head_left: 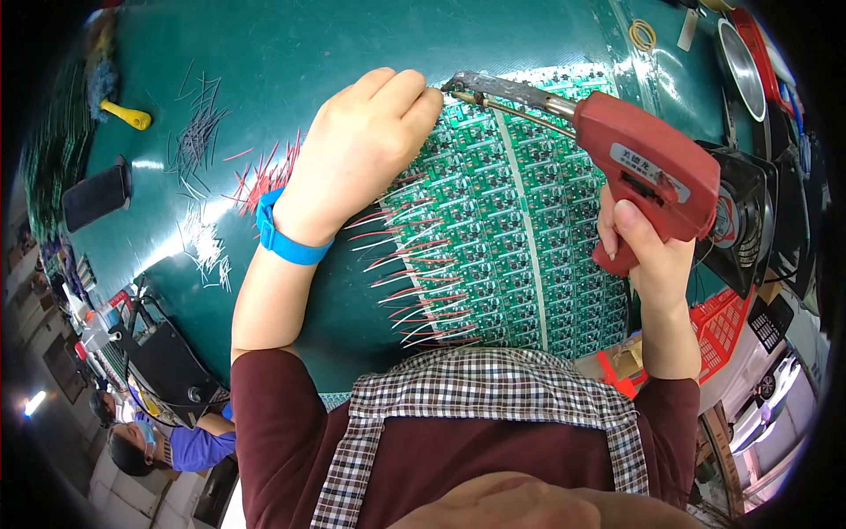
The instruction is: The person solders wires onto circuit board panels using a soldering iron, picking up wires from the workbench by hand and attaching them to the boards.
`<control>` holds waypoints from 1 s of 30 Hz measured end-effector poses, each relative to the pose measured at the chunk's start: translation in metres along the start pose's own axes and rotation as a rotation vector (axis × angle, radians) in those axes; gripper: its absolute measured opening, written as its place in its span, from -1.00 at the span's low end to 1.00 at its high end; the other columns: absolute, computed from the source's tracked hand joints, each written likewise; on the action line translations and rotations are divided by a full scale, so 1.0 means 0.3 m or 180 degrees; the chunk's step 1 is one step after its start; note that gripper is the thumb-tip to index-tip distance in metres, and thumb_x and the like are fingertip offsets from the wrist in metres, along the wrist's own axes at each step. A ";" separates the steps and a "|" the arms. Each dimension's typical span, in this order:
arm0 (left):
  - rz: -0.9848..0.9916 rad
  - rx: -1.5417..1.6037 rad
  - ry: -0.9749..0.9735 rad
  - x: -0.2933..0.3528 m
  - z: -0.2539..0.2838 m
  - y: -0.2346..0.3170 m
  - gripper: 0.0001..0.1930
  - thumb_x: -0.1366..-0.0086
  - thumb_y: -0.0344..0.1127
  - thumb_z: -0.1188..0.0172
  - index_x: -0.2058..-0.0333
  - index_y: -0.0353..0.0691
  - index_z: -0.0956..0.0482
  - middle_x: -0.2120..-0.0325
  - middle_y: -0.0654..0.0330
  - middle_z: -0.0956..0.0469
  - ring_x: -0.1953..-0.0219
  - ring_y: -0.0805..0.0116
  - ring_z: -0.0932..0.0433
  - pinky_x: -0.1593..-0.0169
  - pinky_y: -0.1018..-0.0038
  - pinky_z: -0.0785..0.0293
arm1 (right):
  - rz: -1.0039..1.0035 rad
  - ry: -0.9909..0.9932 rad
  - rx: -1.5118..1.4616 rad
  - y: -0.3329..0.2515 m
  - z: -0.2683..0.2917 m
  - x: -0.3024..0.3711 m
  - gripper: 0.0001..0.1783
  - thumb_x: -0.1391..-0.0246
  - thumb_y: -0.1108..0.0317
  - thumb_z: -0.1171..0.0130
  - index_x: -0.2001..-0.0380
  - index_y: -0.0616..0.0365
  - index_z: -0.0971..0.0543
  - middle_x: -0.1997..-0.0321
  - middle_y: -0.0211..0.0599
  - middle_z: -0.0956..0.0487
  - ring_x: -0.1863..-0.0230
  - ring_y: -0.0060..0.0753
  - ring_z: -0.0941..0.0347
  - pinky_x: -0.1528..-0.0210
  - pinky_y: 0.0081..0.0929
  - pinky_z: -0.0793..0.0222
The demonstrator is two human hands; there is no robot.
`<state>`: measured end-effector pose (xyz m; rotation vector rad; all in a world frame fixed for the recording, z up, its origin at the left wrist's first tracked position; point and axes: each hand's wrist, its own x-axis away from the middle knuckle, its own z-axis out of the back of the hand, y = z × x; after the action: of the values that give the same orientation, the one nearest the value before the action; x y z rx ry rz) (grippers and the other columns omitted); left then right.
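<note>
Your right hand [648, 251] is wrapped tight around a red soldering gun [652, 172], its tip at the far edge of the green circuit panel [520, 229] on the table [291, 62]. Your left hand [366, 145], fingers curled and pinched, seems to steady a wire there. You look mid-joint; next likely needs holding steady.
</note>
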<state>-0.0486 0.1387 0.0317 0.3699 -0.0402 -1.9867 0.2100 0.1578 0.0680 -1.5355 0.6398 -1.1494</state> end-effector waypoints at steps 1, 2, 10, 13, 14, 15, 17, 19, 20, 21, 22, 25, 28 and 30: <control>-0.0006 0.0007 -0.0012 -0.001 0.001 0.000 -0.75 0.16 -0.51 -0.07 0.39 -0.29 -0.48 0.48 0.18 -0.41 0.43 0.27 -0.44 0.37 0.46 -0.41 | 0.0001 0.0003 -0.0001 -0.001 0.003 0.002 -0.59 0.01 0.34 -0.05 0.11 0.31 -0.28 0.57 -0.30 -0.35 0.69 -0.63 -0.19 0.64 -0.67 -0.10; -0.0010 0.0007 -0.0011 -0.002 0.001 0.000 -0.75 0.16 -0.51 -0.07 0.39 -0.29 -0.48 0.48 0.18 -0.41 0.43 0.27 -0.44 0.37 0.46 -0.41 | -0.0006 -0.0029 0.0013 -0.001 0.009 0.004 -0.58 0.01 0.34 -0.05 0.09 0.32 -0.27 0.53 -0.25 -0.38 0.69 -0.63 -0.19 0.64 -0.68 -0.11; -0.0009 -0.0013 -0.0003 -0.001 0.000 0.000 -0.75 0.16 -0.50 -0.06 0.38 -0.29 -0.48 0.48 0.18 -0.41 0.43 0.26 -0.43 0.37 0.45 -0.41 | 0.0349 -0.0053 -0.0129 -0.022 0.020 0.017 -0.46 0.00 0.28 -0.03 -0.02 0.31 -0.20 0.22 0.06 -0.44 0.68 -0.60 -0.22 0.69 -0.72 -0.14; -0.0003 -0.0006 -0.0001 -0.005 0.001 0.004 -0.74 0.16 -0.51 -0.06 0.38 -0.29 -0.48 0.47 0.18 -0.41 0.43 0.26 -0.43 0.37 0.45 -0.41 | 0.0351 0.0089 -0.0517 -0.024 0.012 0.026 -0.56 0.01 0.42 -0.05 0.05 0.37 -0.27 0.24 -0.02 -0.48 0.64 -0.66 -0.28 0.62 -0.72 -0.23; -0.0011 -0.0008 -0.0001 -0.006 0.000 0.004 -0.74 0.16 -0.51 -0.06 0.38 -0.29 -0.48 0.47 0.18 -0.41 0.43 0.26 -0.43 0.37 0.45 -0.41 | 0.0359 0.0045 -0.0525 -0.022 0.015 0.025 -0.55 0.01 0.42 -0.05 0.04 0.37 -0.26 0.24 -0.01 -0.48 0.64 -0.65 -0.28 0.62 -0.72 -0.23; -0.0008 -0.0014 -0.0002 -0.007 0.000 0.004 -0.75 0.16 -0.51 -0.06 0.38 -0.29 -0.48 0.47 0.18 -0.42 0.43 0.26 -0.43 0.37 0.46 -0.41 | 0.0366 -0.0001 -0.0534 -0.021 0.018 0.026 -0.54 0.01 0.42 -0.05 0.03 0.37 -0.26 0.23 -0.01 -0.47 0.64 -0.65 -0.28 0.61 -0.72 -0.24; -0.0013 -0.0021 -0.0004 -0.008 0.000 0.005 -0.75 0.16 -0.51 -0.06 0.38 -0.29 -0.49 0.47 0.18 -0.42 0.43 0.26 -0.43 0.37 0.46 -0.41 | 0.0388 0.0014 -0.0540 -0.017 0.020 0.030 -0.54 0.01 0.42 -0.05 0.03 0.36 -0.26 0.23 -0.01 -0.47 0.64 -0.65 -0.28 0.61 -0.72 -0.24; 0.0024 -0.0054 -0.0036 -0.005 0.001 0.006 -0.75 0.16 -0.51 -0.06 0.39 -0.28 -0.49 0.46 0.19 -0.43 0.43 0.28 -0.44 0.38 0.46 -0.41 | 0.0408 0.0020 -0.0549 -0.012 0.020 0.031 -0.53 0.01 0.42 -0.05 0.02 0.36 -0.25 0.23 0.00 -0.47 0.64 -0.65 -0.29 0.61 -0.72 -0.24; 0.0021 -0.0059 -0.0039 -0.004 0.002 0.007 -0.75 0.16 -0.51 -0.06 0.39 -0.28 -0.49 0.46 0.19 -0.43 0.43 0.28 -0.44 0.38 0.46 -0.41 | 0.0430 0.0030 -0.0571 -0.010 0.021 0.032 -0.53 0.01 0.42 -0.06 0.02 0.35 -0.25 0.23 0.00 -0.47 0.64 -0.65 -0.29 0.61 -0.72 -0.24; 0.0050 -0.0081 0.0000 -0.004 0.002 0.008 -0.76 0.16 -0.50 -0.07 0.40 -0.27 -0.49 0.47 0.20 -0.43 0.44 0.30 -0.45 0.40 0.48 -0.41 | 0.0452 0.0041 -0.0587 -0.009 0.021 0.033 -0.53 0.01 0.41 -0.06 0.02 0.35 -0.26 0.23 -0.01 -0.47 0.64 -0.64 -0.29 0.61 -0.72 -0.24; 0.0081 -0.0102 0.0039 -0.004 0.002 0.009 -0.77 0.16 -0.49 -0.07 0.41 -0.26 -0.50 0.47 0.21 -0.43 0.45 0.33 -0.45 0.42 0.49 -0.40 | 0.0454 0.0041 -0.0589 -0.008 0.020 0.034 -0.53 0.01 0.41 -0.06 0.02 0.35 -0.26 0.23 -0.01 -0.47 0.64 -0.64 -0.29 0.61 -0.72 -0.24; -0.0135 -0.0322 0.0453 -0.003 -0.007 -0.001 -0.79 0.15 -0.48 -0.09 0.43 -0.24 -0.51 0.50 0.24 -0.43 0.48 0.36 -0.45 0.46 0.51 -0.39 | 0.0432 0.0079 -0.0604 -0.009 0.019 0.043 -0.53 0.02 0.41 -0.06 0.02 0.35 -0.26 0.24 -0.02 -0.47 0.63 -0.65 -0.29 0.61 -0.72 -0.24; 0.0070 -0.0064 0.0336 0.016 -0.004 0.040 -0.80 0.16 -0.46 -0.11 0.44 -0.23 -0.52 0.53 0.26 -0.43 0.50 0.38 -0.45 0.49 0.53 -0.37 | 0.0367 0.0039 -0.0621 -0.004 0.018 0.054 -0.53 0.02 0.41 -0.06 0.02 0.35 -0.27 0.26 -0.04 -0.46 0.63 -0.66 -0.28 0.61 -0.72 -0.24; -0.0100 -0.0053 0.0438 0.024 -0.017 0.028 -0.82 0.17 -0.45 -0.10 0.47 -0.22 -0.49 0.54 0.27 -0.38 0.53 0.41 -0.42 0.52 0.54 -0.36 | 0.0105 0.0004 -0.0656 -0.003 0.015 0.056 -0.54 0.02 0.41 -0.05 0.03 0.35 -0.28 0.26 -0.07 -0.47 0.63 -0.67 -0.28 0.62 -0.73 -0.24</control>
<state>-0.0426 0.1292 0.0268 0.4983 0.0697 -1.9866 0.2205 0.1455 0.0746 -1.6908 0.8019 -1.0860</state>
